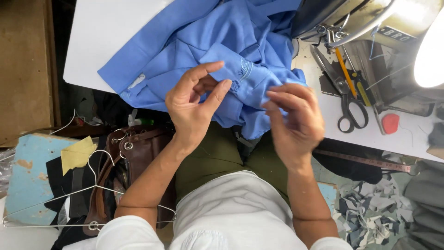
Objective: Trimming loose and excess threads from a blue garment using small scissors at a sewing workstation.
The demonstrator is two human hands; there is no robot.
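Note:
A blue shirt (194,41) lies bunched on the white table (99,32) and hangs over its near edge. One cuff with embroidered stitching (243,71) sticks out towards me. My left hand (194,104) pinches the near end of that cuff between thumb and fingers. My right hand (293,115) grips the blue cloth just right of the cuff, slightly blurred. Both hands hover above my lap, over olive trousers (217,157).
A sewing machine (370,23) with a bright lamp (430,51) stands at the top right. Black-handled scissors (347,104), a pencil (344,65) and red chalk (391,122) lie beside it. A brown bag (138,153), a wire hanger (60,203) and fabric scraps (374,208) are below.

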